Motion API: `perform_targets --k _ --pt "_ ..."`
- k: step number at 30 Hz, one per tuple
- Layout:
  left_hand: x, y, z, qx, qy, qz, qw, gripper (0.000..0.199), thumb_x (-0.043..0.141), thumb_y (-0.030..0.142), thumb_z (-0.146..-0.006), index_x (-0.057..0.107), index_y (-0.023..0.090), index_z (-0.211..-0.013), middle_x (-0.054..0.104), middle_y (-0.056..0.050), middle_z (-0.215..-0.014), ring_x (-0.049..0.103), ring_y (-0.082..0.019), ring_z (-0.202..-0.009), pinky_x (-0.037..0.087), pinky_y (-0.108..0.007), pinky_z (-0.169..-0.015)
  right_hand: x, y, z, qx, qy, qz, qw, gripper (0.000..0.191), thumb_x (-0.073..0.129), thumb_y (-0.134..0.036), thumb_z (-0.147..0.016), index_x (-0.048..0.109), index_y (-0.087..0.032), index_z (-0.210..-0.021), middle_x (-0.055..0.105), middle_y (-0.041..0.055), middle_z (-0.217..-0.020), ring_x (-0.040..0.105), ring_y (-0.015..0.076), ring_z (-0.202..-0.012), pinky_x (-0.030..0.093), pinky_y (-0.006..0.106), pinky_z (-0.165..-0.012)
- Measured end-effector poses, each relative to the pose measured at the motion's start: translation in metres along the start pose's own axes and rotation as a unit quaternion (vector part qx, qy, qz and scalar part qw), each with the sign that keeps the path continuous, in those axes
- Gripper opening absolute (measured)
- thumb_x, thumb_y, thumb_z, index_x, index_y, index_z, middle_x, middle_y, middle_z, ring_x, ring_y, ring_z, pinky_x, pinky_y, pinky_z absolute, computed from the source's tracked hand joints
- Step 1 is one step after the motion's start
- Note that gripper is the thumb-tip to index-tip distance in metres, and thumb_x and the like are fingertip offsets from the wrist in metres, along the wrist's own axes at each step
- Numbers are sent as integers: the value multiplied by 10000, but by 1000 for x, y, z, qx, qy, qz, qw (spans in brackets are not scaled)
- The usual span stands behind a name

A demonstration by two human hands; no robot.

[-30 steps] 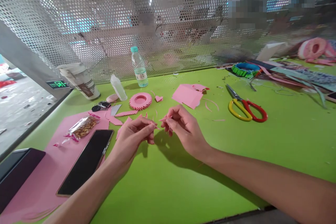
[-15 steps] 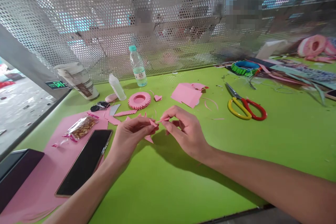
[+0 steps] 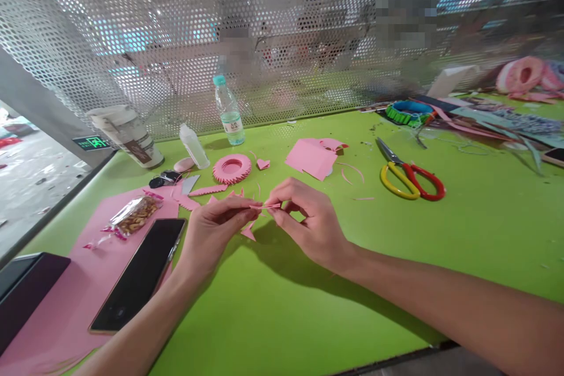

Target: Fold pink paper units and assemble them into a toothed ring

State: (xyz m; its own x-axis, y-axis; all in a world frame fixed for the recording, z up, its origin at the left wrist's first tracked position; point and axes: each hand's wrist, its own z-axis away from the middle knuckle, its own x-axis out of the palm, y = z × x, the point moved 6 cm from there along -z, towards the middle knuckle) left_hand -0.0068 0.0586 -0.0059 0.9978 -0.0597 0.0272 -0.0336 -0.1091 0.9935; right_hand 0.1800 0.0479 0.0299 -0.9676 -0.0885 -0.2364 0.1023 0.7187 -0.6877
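Green table (image 3: 282,317) spreads under everything, and clock directions run from the thin pink paper (image 3: 267,207) that both hands hold. Farthest left, a little past eight o'clock, a dark box (image 3: 35,291) sits by the large pink sheet (image 3: 79,282). Toward ten o'clock a lidded cup (image 3: 127,135) leans slightly; at nine a clear snack packet (image 3: 134,214) lies on the sheet, with a black phone (image 3: 138,276) at eight. Next, past ten, stands a white squeeze bottle (image 3: 194,147). The left hand (image 3: 220,217) pinches one end of the thin paper between thumb and fingers. Between ten and eleven lies a jagged pink ring (image 3: 232,169), with a water bottle (image 3: 229,114) upright at eleven. Slender and level, the paper bridges the fingertips above the table — whether one piece or two, I cannot tell. A pink heart (image 3: 263,164) lies at twelve. The right hand (image 3: 308,220) grips the paper's other end, fingers curled. Cut pink card (image 3: 311,158) lies between one and two; scissors (image 3: 409,173) — yellow and red handles, blades parted — rest between two and three.
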Motion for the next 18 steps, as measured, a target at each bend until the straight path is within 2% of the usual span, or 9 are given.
perform_targets --k 10,14,18 --pt "-4 3 0 57 6 -21 998 120 873 191 -831 902 272 -915 863 -40 -994 808 -186 -940 657 -238 -852 -1 1 0 -8 9 -2 1000 146 710 -90 -996 757 -222 -1035 749 29 -972 696 157 -868 591 284 -748" --pt "-4 1 -1 36 2 4 999 101 899 235 -823 897 246 -923 858 -54 -986 811 -198 -910 664 -273 -857 0 4 2 7 12 -9 1000 138 737 -105 -979 776 -220 -1045 740 24 -950 687 157 -856 578 275 -716" --pt "-5 -1 -1 6 25 18 1000 168 945 287 -787 887 223 -931 854 -61 -951 798 -193 -857 649 -255 -763 0 7 2 39 7 -15 999 136 727 -132 -986 777 -225 -1072 720 19 -946 665 147 -823 563 264 -693"
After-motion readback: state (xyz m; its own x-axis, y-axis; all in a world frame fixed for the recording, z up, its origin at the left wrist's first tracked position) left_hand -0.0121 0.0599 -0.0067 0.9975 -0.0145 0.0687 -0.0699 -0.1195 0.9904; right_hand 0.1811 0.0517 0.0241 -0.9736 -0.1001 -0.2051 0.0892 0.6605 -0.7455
